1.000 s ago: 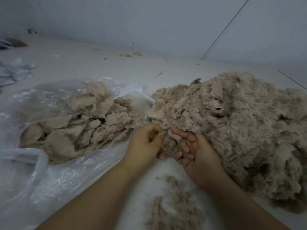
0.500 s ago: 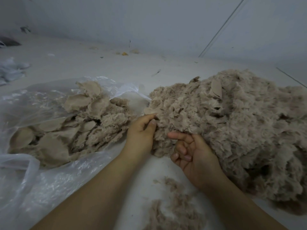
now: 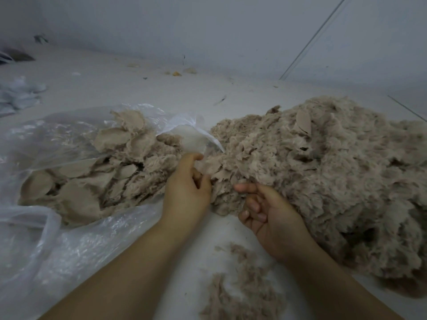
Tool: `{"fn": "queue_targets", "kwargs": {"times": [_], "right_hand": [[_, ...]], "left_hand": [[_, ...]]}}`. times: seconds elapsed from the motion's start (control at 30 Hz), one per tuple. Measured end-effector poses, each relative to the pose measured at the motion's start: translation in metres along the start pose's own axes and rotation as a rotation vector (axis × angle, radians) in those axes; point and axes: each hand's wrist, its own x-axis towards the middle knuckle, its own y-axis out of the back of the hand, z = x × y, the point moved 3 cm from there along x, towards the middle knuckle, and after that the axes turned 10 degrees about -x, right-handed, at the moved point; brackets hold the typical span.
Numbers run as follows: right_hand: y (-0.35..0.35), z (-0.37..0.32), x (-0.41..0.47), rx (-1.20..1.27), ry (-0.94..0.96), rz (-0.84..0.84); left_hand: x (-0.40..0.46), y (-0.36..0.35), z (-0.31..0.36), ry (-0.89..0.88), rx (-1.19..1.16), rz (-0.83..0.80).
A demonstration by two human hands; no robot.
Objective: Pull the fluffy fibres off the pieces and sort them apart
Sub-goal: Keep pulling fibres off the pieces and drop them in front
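A large heap of fluffy beige fur pieces (image 3: 328, 172) covers the right of the white surface. My left hand (image 3: 187, 192) reaches into the heap's left edge and pinches a small piece (image 3: 213, 168) between thumb and fingers. Just right of it, my right hand (image 3: 265, 211) lies palm up with loosely curled fingers against the heap's front edge, holding nothing that I can see. On the left, a clear plastic bag (image 3: 69, 245) holds a pile of flatter beige pieces (image 3: 97, 179). Loose pulled fibres (image 3: 240, 289) lie between my forearms.
White fluff (image 3: 18, 95) lies at the far left. Small scraps (image 3: 176, 73) are scattered along the wall at the back. A thin rod (image 3: 312, 40) leans against the wall at the upper right.
My left hand has reached further up into the heap's edge and closed on a piece. My right hand has stayed almost where it was.
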Motion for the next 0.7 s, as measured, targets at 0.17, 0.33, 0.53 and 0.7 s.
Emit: {"fn": "queue_targets", "kwargs": {"times": [0.17,0.33,0.53,0.7], "right_hand": [[-0.001,0.0,-0.001,-0.016,0.019,-0.018],[0.002,0.002,-0.001,-0.023,0.017,0.007],[0.0,0.0,-0.002,-0.041,0.034,-0.011],[0.0,0.001,-0.003,-0.093,0.093,-0.076]], "left_hand": [[0.008,-0.016,0.01,-0.046,0.519,-0.191],[0.007,-0.011,0.007,0.002,0.511,-0.271],[-0.002,-0.003,0.015,-0.162,0.293,-0.118],[-0.026,-0.009,0.042,-0.503,0.235,-0.27]]}}
